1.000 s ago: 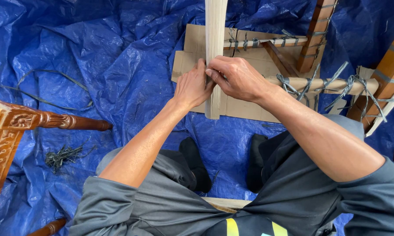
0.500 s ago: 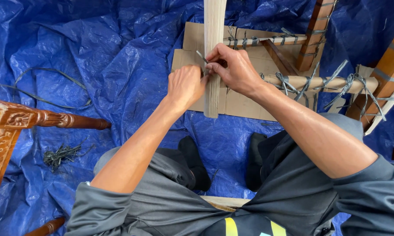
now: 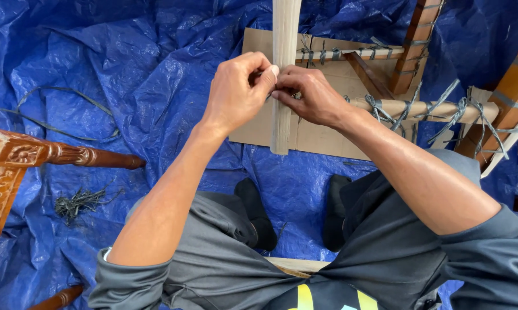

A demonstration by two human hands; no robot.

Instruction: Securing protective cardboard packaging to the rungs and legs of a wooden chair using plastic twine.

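A pale upright wooden slat point(image 3: 284, 69) stands in front of me over a sheet of cardboard point(image 3: 322, 138). My left hand point(image 3: 236, 92) pinches at the slat's left side, fingertips closed on a thin grey binding strip that is mostly hidden. My right hand point(image 3: 310, 95) meets it from the right, fingers also pinched at the same spot on the slat. A horizontal wooden rail point(image 3: 431, 108) wrapped with grey strips runs off to the right of my right wrist.
A blue tarp point(image 3: 127, 69) covers the floor. A carved dark wooden furniture piece point(image 3: 35, 155) lies at left, with a small pile of grey strip offcuts point(image 3: 78, 202) below it. Brown wooden frame posts point(image 3: 414, 46) stand at upper right. My dark shoes point(image 3: 259, 212) rest below the cardboard.
Both hands have moved up the slat from about mid-height to nearer its upper part, staying pinched together on it.
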